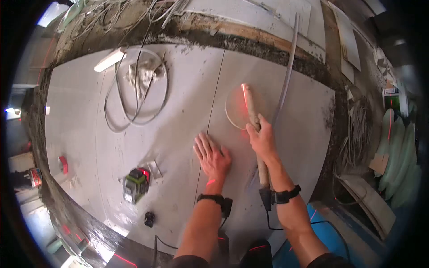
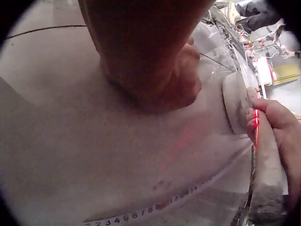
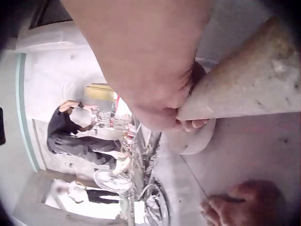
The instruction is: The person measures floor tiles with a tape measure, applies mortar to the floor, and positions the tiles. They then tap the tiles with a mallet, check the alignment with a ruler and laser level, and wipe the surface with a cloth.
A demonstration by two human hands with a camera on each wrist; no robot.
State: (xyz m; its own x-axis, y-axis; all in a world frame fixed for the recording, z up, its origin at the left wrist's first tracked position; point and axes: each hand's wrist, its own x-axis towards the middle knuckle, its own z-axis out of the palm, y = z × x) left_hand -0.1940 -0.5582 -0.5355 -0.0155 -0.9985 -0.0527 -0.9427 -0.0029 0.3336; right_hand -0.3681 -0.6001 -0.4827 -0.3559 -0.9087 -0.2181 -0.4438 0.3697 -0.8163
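My right hand (image 1: pixel 262 138) grips the long beige handle of a round-headed tool (image 1: pixel 251 105), with fingers wrapped round the shaft. The pale, disc-like head lies low over the slab, partly hidden by the handle. In the right wrist view, the thick handle (image 3: pixel 249 77) runs out past the fingers above the round head (image 3: pixel 195 139). My left hand (image 1: pixel 212 157) rests palm down with its fingers extended on the large pale slab (image 1: pixel 178 102), beside a dark seam. A strip with printed numbers (image 2: pixel 141 212) shows along the slab in the left wrist view.
Left of my left hand stands a green and black laser level (image 1: pixel 136 184), near a small black object (image 1: pixel 149 219). Farther off lie a cable loop (image 1: pixel 165 76), a stained rag (image 1: pixel 143 77) and a white lamp (image 1: pixel 109 60). Coiled wire (image 1: pixel 355 129) lies right. Another person (image 3: pixel 70 132) stands beyond.
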